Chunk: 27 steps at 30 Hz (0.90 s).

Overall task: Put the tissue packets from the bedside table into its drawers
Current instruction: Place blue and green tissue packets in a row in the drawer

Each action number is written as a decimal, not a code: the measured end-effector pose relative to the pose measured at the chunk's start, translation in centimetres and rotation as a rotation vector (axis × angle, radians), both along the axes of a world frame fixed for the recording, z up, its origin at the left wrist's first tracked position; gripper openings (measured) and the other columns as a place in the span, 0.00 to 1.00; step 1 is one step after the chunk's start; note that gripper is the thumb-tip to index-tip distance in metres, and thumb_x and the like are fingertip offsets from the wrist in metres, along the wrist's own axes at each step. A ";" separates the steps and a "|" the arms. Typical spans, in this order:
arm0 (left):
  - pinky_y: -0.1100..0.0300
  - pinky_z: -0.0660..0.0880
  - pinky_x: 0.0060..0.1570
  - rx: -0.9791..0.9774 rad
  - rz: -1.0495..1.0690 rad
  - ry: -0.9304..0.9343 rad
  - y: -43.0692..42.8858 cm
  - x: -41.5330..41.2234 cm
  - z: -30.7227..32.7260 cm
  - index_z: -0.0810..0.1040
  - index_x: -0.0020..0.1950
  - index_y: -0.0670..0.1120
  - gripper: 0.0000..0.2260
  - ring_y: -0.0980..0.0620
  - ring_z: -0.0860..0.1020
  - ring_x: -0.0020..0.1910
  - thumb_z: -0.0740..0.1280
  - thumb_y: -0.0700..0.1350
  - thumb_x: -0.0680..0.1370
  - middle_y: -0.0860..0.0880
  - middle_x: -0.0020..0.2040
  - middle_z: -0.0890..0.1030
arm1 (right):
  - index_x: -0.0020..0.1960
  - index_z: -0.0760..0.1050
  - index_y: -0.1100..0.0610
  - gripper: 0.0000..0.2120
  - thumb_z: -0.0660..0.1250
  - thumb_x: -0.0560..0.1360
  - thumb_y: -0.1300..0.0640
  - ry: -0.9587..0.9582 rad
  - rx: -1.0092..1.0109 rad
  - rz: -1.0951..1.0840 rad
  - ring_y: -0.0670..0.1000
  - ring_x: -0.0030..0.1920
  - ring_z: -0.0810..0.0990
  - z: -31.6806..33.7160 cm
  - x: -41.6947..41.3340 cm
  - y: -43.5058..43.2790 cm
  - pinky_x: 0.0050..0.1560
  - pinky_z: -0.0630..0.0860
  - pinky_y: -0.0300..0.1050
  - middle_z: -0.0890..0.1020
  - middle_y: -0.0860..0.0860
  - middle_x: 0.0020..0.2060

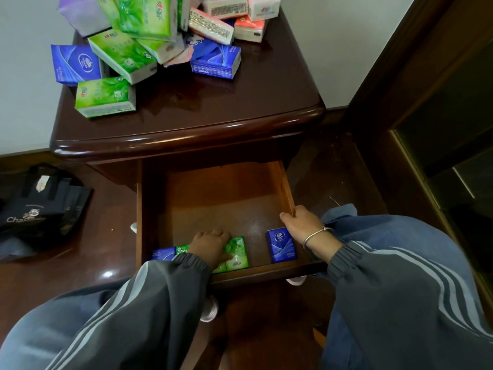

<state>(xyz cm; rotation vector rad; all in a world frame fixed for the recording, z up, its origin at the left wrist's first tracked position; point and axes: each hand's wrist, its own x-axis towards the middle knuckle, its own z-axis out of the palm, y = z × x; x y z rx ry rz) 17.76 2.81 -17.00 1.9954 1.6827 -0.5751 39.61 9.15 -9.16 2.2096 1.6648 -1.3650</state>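
Many tissue packets point(149, 36) heaped on counter point(213, 108), pile cut off at top | drawer point(213, 198) pulled open | left hand point(210, 244) curled over green packet point(237, 253) at drawer front, seems to grip it, sleeve point(170, 273) hides part | blue packet point(281, 245) stands upright inside, near right hand point(301, 225), which grips drawer's right wall

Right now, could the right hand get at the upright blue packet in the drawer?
Probably yes: the right hand grips the drawer wall just beside the blue packet; nothing lies between.
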 end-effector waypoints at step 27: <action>0.44 0.71 0.61 0.985 0.412 -0.270 3.9 -14.2 23.9 0.71 0.69 0.41 0.24 0.39 0.73 0.62 0.69 0.47 0.75 0.41 0.65 0.73 | 0.57 0.77 0.57 0.12 0.66 0.74 0.57 0.090 1.046 0.454 0.56 0.55 0.77 19.8 -10.1 3.9 0.58 0.72 0.50 0.81 0.54 0.53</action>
